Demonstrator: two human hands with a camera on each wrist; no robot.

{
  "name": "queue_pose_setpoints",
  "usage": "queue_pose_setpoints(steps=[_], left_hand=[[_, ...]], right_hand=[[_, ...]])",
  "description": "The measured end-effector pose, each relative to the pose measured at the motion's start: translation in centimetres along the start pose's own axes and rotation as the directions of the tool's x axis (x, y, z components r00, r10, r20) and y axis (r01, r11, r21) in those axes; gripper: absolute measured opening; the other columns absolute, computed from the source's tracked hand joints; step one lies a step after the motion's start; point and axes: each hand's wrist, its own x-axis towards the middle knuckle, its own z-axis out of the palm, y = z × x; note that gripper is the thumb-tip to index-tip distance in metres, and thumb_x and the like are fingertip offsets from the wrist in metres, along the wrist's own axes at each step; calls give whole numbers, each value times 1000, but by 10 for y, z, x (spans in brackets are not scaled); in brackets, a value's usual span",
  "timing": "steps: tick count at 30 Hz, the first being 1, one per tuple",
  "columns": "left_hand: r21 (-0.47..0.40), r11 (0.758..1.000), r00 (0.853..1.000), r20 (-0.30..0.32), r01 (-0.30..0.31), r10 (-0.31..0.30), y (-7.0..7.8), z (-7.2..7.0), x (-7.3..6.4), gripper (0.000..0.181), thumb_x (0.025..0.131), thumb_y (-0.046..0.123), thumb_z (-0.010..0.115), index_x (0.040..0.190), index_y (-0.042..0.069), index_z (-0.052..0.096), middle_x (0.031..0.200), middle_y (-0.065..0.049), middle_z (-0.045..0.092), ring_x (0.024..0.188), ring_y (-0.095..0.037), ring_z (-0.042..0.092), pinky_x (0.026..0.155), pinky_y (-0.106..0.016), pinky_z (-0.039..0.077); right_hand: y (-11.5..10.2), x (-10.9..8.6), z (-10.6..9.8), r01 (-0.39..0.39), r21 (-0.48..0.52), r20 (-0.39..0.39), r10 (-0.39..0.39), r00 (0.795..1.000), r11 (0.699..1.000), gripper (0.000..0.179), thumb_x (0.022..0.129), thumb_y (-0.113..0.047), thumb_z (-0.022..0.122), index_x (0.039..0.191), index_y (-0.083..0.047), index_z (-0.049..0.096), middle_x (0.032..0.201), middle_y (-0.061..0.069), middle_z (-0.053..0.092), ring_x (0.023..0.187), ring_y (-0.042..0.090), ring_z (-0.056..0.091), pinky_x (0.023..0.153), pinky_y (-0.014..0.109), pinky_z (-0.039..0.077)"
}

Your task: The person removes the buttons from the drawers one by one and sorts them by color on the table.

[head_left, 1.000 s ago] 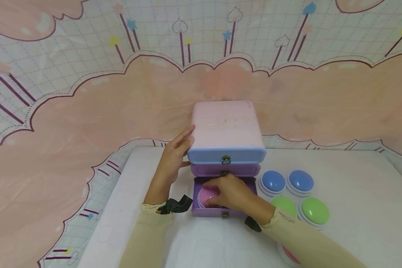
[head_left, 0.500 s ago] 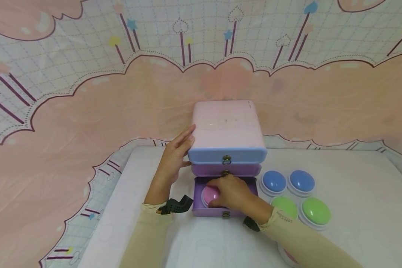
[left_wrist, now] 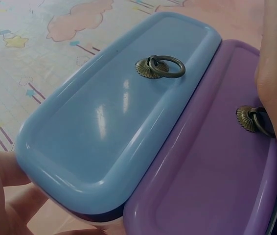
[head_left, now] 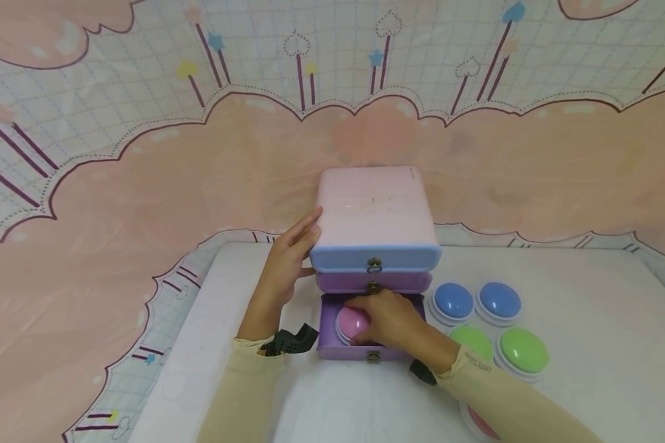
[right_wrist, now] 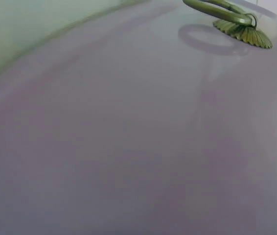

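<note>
A small pink-topped cabinet (head_left: pixel 374 206) stands at the back of the table. Its blue drawer front (left_wrist: pixel 114 112) and the purple drawer front (left_wrist: pixel 202 137) below it are pushed in. The lowest purple drawer (head_left: pixel 340 352) is pulled out. Inside it lies a pink dome-shaped button (head_left: pixel 352 321) with a white base, which my right hand (head_left: pixel 392 320) grips from the right between thumb and fingers. My left hand (head_left: pixel 281 267) rests against the cabinet's left side, fingers extended. In the right wrist view, a purple drawer front (right_wrist: pixel 128 137) fills the picture; no fingers show there.
Two blue domed buttons (head_left: pixel 453 300) stand right of the drawer. In front of them are two green ones (head_left: pixel 523 349), one partly behind my right forearm. A red or pink one (head_left: pixel 479 424) is mostly hidden under the sleeve. A patterned cloth (head_left: pixel 227 166) hangs behind.
The pink dome-shaped button has shifted slightly to the right inside the drawer, with my right hand on it. My left hand has stayed against the cabinet.
</note>
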Motion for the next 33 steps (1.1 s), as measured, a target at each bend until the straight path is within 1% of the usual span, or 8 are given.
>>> queue_pose_setpoints(steps=[4, 7, 13, 18, 22, 25, 28, 33], left_hand=[[-5, 1000, 1000, 12, -6, 6, 0, 2, 0, 46, 105, 32, 58, 151, 34, 52, 166, 14, 32, 144, -37, 45, 96, -72, 47], [-4, 1000, 1000, 15, -12, 12, 1, 3, 0, 46, 105, 32, 57, 150, 34, 52, 165, 14, 32, 143, -38, 46, 96, -72, 47], [7, 1000, 1000, 1, -8, 8, 1, 3, 0, 46, 104, 32, 58, 150, 35, 53, 164, 14, 34, 142, -38, 47, 95, -72, 48], [9, 1000, 1000, 6, -9, 9, 0, 3, 1, 46, 104, 33, 58, 150, 36, 52, 165, 13, 33, 143, -39, 45, 95, -73, 47], [7, 1000, 1000, 6, -10, 10, -1, 2, 2, 45, 104, 33, 58, 149, 36, 53, 165, 13, 33, 143, -39, 46, 95, -73, 47], [9, 1000, 1000, 0, -6, 6, -1, 1, 2, 45, 104, 33, 59, 149, 37, 53, 165, 13, 34, 143, -38, 46, 95, -72, 47], [11, 1000, 1000, 1, -4, 4, -2, 0, 1, 45, 104, 33, 59, 149, 37, 53, 164, 12, 35, 143, -38, 46, 95, -72, 48], [11, 1000, 1000, 2, -2, 2, -1, 0, 1, 46, 104, 33, 58, 149, 38, 53, 164, 11, 36, 143, -38, 47, 96, -72, 47]], right_hand=[[2, -3, 0, 3, -14, -10, -3, 1000, 1000, 60, 72, -32, 94, 126, -21, 74, 113, 1, 76, 94, 16, 66, 87, 39, 57], [3, -4, -1, -12, -20, -17, 12, 1000, 1000, 60, 71, -34, 94, 126, -21, 74, 113, 0, 76, 94, 15, 66, 87, 39, 57], [5, -9, -5, -51, -7, -27, 50, 998, 999, 59, 72, -36, 94, 126, -21, 74, 114, -1, 76, 95, 16, 66, 88, 40, 57], [8, -16, -11, -82, 6, -59, 82, 995, 997, 59, 72, -39, 93, 125, -20, 74, 110, -3, 76, 90, 12, 65, 83, 37, 56], [10, -21, -17, -76, -3, -86, 75, 993, 997, 60, 72, -41, 93, 125, -19, 75, 108, -3, 77, 86, 9, 64, 78, 34, 56], [10, -24, -21, -93, -2, -79, 92, 993, 996, 61, 71, -42, 93, 125, -20, 75, 108, -3, 77, 84, 9, 63, 75, 33, 54], [8, -27, -28, -131, 14, -66, 132, 989, 991, 59, 71, -43, 92, 124, -22, 75, 106, -4, 77, 82, 10, 61, 73, 33, 53], [5, -33, -38, -157, 24, -65, 158, 985, 987, 57, 71, -42, 93, 123, -25, 76, 106, -5, 76, 84, 12, 62, 74, 36, 53]])
